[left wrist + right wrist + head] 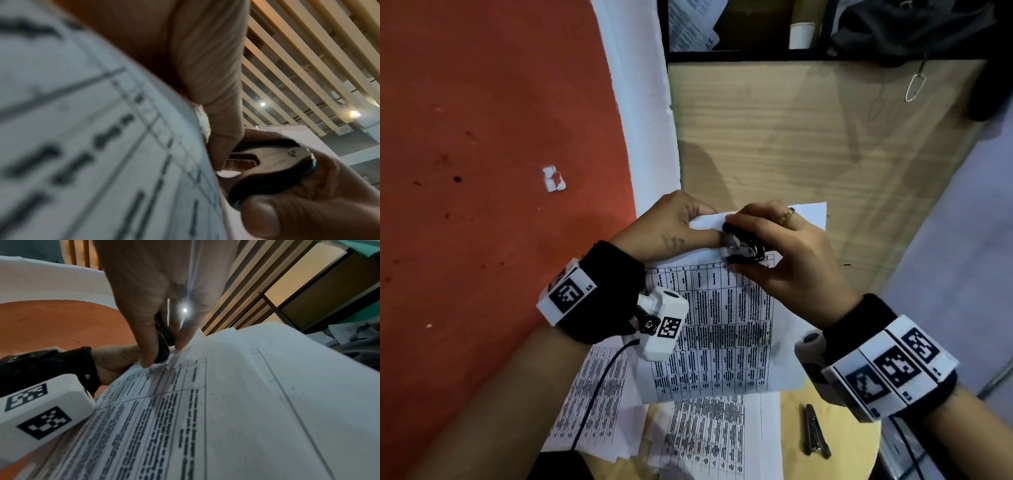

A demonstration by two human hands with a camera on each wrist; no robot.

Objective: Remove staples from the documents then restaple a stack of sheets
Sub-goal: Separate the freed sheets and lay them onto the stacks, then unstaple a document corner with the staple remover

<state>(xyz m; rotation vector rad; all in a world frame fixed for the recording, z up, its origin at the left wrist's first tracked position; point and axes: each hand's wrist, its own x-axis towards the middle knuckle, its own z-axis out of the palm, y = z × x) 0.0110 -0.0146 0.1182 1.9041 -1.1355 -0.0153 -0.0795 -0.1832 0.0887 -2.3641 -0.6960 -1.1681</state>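
A stapled document [726, 329] printed with tables is lifted above the table, its top sheet folded back at the far corner. My left hand [674, 229] pinches that top corner of the document [102, 146]. My right hand [774, 246] grips a black staple remover [739, 250] by its two sides, its metal claws set against the same corner. The wrist views show the staple remover [273, 164] squeezed between thumb and fingers, and the staple remover [163, 340] tip touching the paper [226, 402]. The staple itself is hidden.
More printed sheets [709, 438] lie on the round wooden table [856, 442] near me. A metal stapler [815, 431] lies to their right. A wooden cabinet side [808, 144] stands ahead, an orange wall [500, 171] to the left.
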